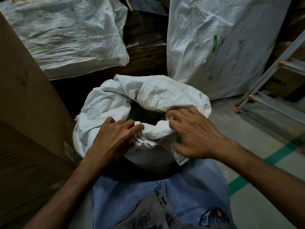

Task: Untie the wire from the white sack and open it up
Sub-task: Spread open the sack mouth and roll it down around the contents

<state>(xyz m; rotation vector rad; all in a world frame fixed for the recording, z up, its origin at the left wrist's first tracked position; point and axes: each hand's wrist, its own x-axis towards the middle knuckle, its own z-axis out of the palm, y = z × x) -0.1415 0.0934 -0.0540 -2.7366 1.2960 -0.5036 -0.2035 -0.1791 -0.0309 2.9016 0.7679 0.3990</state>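
head view, looking down. the white sack [105,111], of woven plastic, stands on the concrete floor [257,210] directly in front of the person, touching the legs in blue jeans [125,194]. its mouth is open: the fabric at the top is rolled and folded outward into a thick, crumpled rim around a dark opening, in which something green [135,111] shows, too dim to identify.

the left hand [113,138] lies on the near rim at its left part, fingers curled over the bunched fabric and gripping it. the right hand [194,134] lies on the near rim at its right part, fingers bent into the fold and thumb stretched along a loose flap below, gripping the fabric; its fingertips are blurred. the two hands are close together, with a short stretch of rolled rim between them. both forearms are bare.

surroundings: a tall brown cardboard box [24,103] stands just beside the sack on the left. a second white woven sack [66,30] lies beyond it at upper left, on stacked flat cardboard [145,52]. a third, taller sack [219,47] with a green label and faint handwriting stands upright at upper right, near the open sack. a grey metal ladder [270,70] with orange feet leans at the far right. a strip of green floor tape [239,182] runs diagonally across the floor at right.
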